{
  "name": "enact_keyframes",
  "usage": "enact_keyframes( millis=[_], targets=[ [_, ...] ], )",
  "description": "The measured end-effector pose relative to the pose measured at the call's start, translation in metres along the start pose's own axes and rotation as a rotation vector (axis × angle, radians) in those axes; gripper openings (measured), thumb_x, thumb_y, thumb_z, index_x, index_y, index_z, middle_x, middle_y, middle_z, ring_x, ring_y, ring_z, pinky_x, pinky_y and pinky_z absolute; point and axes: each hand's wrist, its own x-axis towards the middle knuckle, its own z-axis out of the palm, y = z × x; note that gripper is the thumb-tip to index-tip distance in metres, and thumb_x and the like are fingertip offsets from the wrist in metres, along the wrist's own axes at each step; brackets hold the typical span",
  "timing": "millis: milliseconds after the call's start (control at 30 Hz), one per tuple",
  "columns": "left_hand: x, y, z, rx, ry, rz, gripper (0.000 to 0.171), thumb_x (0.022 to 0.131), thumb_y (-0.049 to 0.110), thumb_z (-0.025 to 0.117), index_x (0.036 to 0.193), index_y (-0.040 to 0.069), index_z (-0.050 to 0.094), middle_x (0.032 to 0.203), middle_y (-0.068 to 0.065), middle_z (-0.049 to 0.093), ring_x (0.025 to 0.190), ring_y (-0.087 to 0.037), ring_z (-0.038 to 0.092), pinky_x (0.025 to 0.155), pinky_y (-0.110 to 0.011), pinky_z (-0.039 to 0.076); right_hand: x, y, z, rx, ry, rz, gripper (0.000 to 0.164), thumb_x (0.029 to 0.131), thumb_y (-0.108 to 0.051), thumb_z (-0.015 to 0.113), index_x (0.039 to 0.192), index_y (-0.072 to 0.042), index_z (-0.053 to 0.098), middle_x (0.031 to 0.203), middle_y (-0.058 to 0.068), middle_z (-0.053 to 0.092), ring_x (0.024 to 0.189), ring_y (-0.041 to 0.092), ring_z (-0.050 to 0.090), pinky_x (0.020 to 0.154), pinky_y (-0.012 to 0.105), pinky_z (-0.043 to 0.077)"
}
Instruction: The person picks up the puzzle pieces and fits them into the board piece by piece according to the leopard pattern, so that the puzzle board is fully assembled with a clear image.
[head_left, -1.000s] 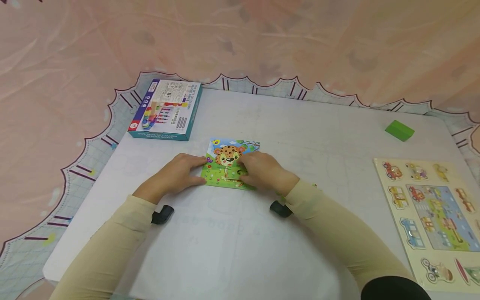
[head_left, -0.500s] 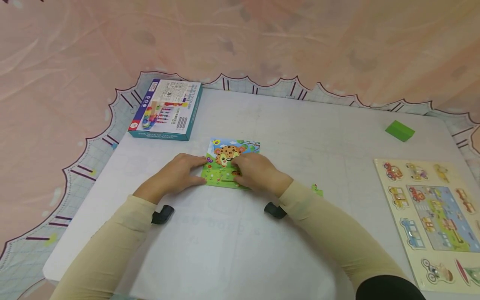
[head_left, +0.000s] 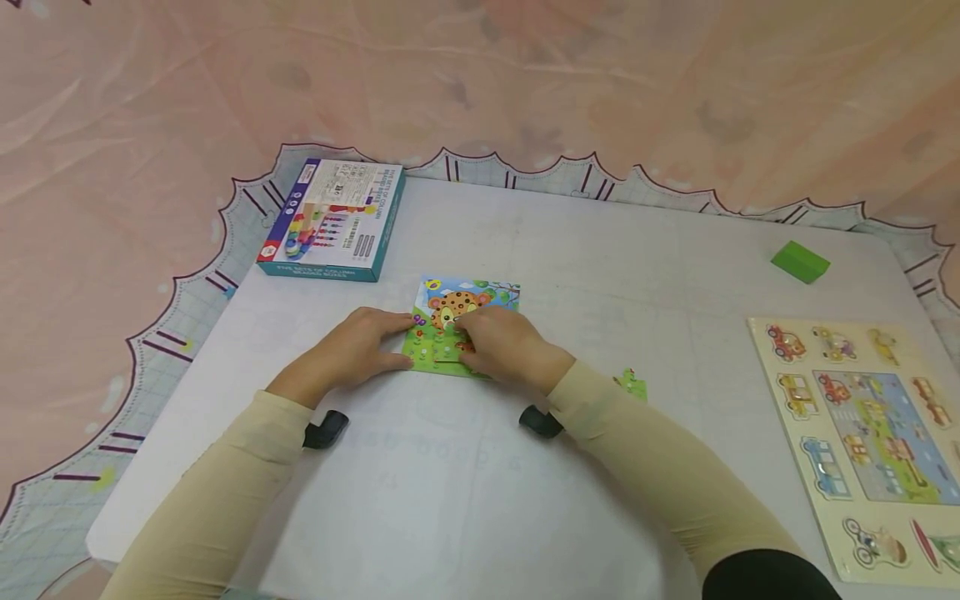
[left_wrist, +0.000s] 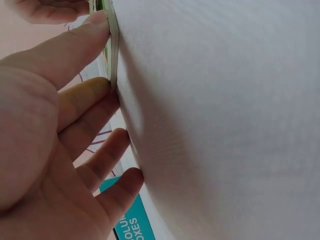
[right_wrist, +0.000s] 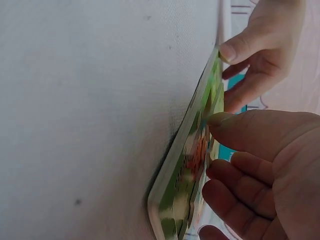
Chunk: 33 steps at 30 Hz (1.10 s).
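A small jigsaw puzzle (head_left: pixel 423 354) with a spotted leopard cub on green grass lies flat on the white table. At its left edge rests my left hand (head_left: pixel 356 346), thumb and forefinger spread apart and touching the edge. In the left wrist view the thumb (left_wrist: pixel 75 52) lies at the board's rim, other fingertips on the table. My right hand (head_left: pixel 506 346) is over the puzzle's right half, hiding part of the picture. Between its thumb and fingers it pinches a flat green puzzle piece (right_wrist: pixel 217 102), tilted just above the board in the right wrist view.
A loose green puzzle piece (head_left: pixel 633 383) lies beside the right forearm. The teal-sided box (head_left: pixel 330 221) stands at the back left. A green block (head_left: pixel 800 262) is at the far right, above a wooden vehicle puzzle board (head_left: pixel 795 533). Scalloped cloth (head_left: pixel 172 333) borders the table.
My right hand has slid a little to the left across the puzzle with the pinched piece, uncovering the loose piece by the forearm. The left hand has stayed put.
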Motion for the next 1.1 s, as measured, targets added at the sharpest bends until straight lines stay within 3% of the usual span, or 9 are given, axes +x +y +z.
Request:
enact_keyframes(
  millis=[633, 933, 1100],
  targets=[
    [0.000, -0.001, 0.001, 0.004, -0.003, -0.006, 0.065, 0.090, 0.025, 0.077, 0.146, 0.005, 0.051, 0.149, -0.014, 0.050, 0.139, -0.038, 0.037, 0.116, -0.055, 0.028, 0.007, -0.009, 0.004, 0.027, -0.006, 0.011, 0.025, 0.093, -0.020, 0.067, 0.115, -0.008, 0.067, 0.106, 0.001, 0.068, 0.096, 0.020, 0.060, 0.086, 0.035, 0.051],
    [0.001, -0.001, 0.000, -0.002, -0.008, -0.009, 0.065, 0.090, 0.025, 0.077, 0.146, 0.005, 0.051, 0.148, -0.014, 0.050, 0.140, -0.038, 0.036, 0.117, -0.054, 0.028, 0.009, -0.011, 0.006, 0.013, -0.012, 0.005, 0.033, 0.094, -0.021, 0.066, 0.124, -0.007, 0.067, 0.111, 0.003, 0.069, 0.103, 0.020, 0.061, 0.091, 0.036, 0.051],
    [0.001, -0.001, 0.000, 0.005, 0.001, -0.007, 0.066, 0.089, 0.025, 0.078, 0.146, 0.005, 0.052, 0.148, -0.014, 0.051, 0.139, -0.038, 0.037, 0.117, -0.054, 0.028, 0.010, -0.013, 0.007, 0.019, -0.001, 0.005, 0.030, 0.093, -0.020, 0.066, 0.120, -0.008, 0.068, 0.102, 0.000, 0.066, 0.096, 0.018, 0.060, 0.085, 0.034, 0.051]
  ],
)
